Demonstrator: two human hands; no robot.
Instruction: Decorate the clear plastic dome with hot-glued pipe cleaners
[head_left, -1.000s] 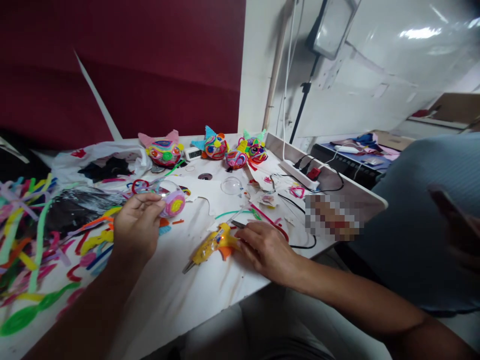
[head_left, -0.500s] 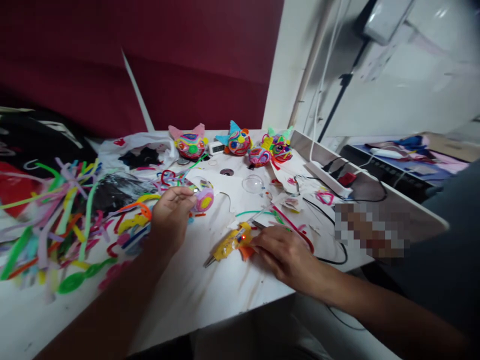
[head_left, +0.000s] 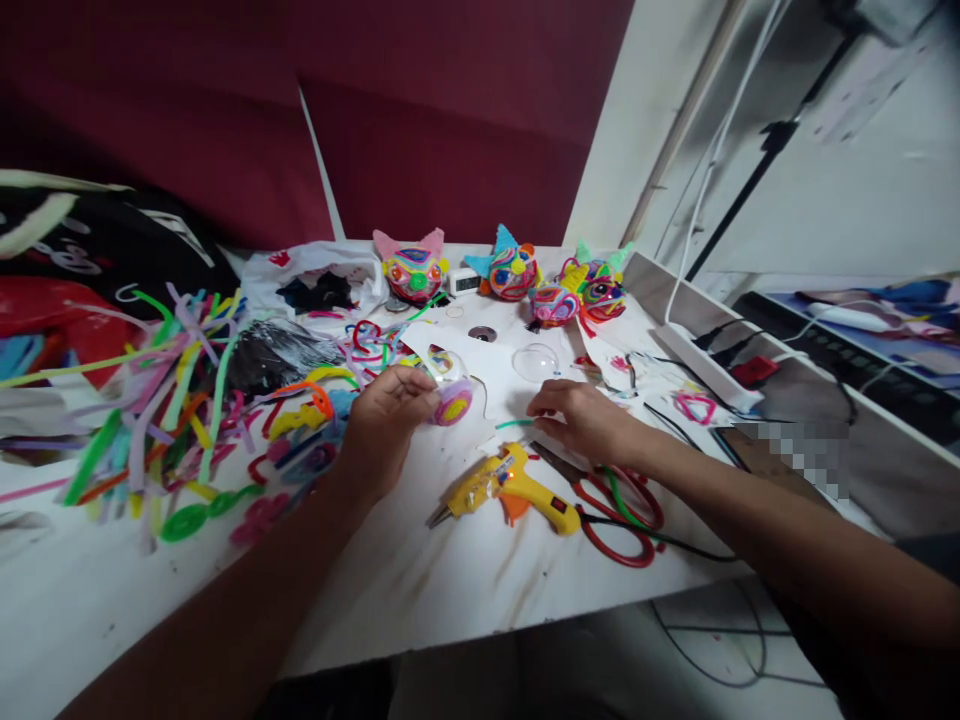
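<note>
My left hand [head_left: 394,415] is closed, pinching the edge of a clear plastic ball [head_left: 448,368] with a coiled purple and yellow pipe-cleaner disc [head_left: 453,403] on its side. Over the table's middle, my right hand [head_left: 581,415] has its fingertips together at the end of a short green pipe cleaner [head_left: 514,423]. Just below lies a yellow hot glue gun [head_left: 517,480], its nozzle pointing left and a small red light glowing. Red-handled scissors [head_left: 619,515] rest beside its grip, partly under my right forearm.
Loose pipe cleaners [head_left: 165,400] pile up at left. Along the back stand colourful cat-eared figures [head_left: 411,270], a small digital clock [head_left: 465,283] and a white bag [head_left: 315,275]. A clear dome [head_left: 536,362] lies mid-table. A power strip [head_left: 709,365] and cables run along the right edge.
My right hand has moved up and away from the glue gun to the green pipe cleaner, uncovering the gun's grip and the scissors. My left hand keeps hold of the ball. The view has shifted.
</note>
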